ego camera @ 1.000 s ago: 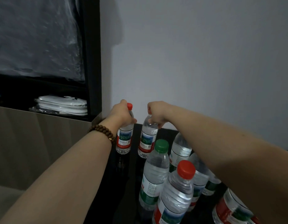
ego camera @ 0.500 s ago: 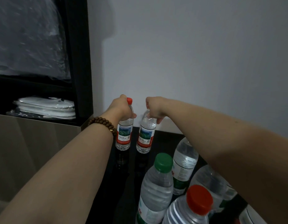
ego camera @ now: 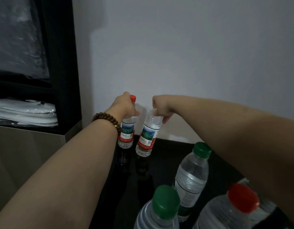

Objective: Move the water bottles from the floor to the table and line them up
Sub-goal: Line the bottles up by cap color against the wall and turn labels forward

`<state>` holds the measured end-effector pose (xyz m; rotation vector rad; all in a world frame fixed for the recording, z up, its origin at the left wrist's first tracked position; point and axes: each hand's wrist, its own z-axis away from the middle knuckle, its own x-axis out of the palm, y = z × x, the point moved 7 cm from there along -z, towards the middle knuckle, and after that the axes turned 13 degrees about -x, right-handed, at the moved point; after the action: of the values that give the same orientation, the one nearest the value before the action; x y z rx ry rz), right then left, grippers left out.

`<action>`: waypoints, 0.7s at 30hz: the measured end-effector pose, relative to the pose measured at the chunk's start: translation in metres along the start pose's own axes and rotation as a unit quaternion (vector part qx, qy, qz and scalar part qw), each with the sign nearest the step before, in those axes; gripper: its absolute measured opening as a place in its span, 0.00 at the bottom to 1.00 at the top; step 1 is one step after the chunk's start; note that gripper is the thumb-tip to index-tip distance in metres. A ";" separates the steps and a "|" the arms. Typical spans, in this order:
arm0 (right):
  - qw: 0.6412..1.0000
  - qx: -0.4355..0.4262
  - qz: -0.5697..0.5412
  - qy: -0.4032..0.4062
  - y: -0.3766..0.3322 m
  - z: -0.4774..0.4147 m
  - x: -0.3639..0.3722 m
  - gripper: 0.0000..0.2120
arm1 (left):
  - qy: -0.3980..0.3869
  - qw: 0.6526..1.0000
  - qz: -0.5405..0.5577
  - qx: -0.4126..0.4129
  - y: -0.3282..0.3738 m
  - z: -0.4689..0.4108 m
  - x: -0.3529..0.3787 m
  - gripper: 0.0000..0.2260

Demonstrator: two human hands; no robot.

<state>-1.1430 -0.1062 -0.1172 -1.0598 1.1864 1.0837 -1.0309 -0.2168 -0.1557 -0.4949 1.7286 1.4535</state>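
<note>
While setting down at the far end of the dark table [ego camera: 166, 154]: placement step, judged near done. Neck of upright red-capped bottle [ego camera: 126, 133] gripped by left hand [ego camera: 124, 105]; neck of tilted bottle [ego camera: 147, 138] pinched by right hand [ego camera: 162, 107], base possibly just off the surface. Next: righting, aligning alongside, releasing. Both arms outstretched.

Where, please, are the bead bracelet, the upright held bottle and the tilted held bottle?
bead bracelet [ego camera: 108, 115]: head view, beads on the wrist.
upright held bottle [ego camera: 126, 132]: head view, its label.
tilted held bottle [ego camera: 147, 137]: head view, its label.
</note>
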 end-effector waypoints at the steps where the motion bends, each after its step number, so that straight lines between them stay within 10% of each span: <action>1: 1.000 -0.012 0.001 -0.003 0.003 -0.001 0.000 0.19 | 0.000 1.000 0.003 0.001 0.001 -0.004 0.001 0.34; 21: 0.998 -0.034 0.009 0.058 0.022 -0.052 0.000 0.14 | -0.008 0.998 0.059 0.032 0.019 -0.035 0.023 0.25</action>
<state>-1.1733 -0.1535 -0.1222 -1.1794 1.2615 1.0955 -1.0697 -0.2407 -0.1611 -0.3511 1.8111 1.4753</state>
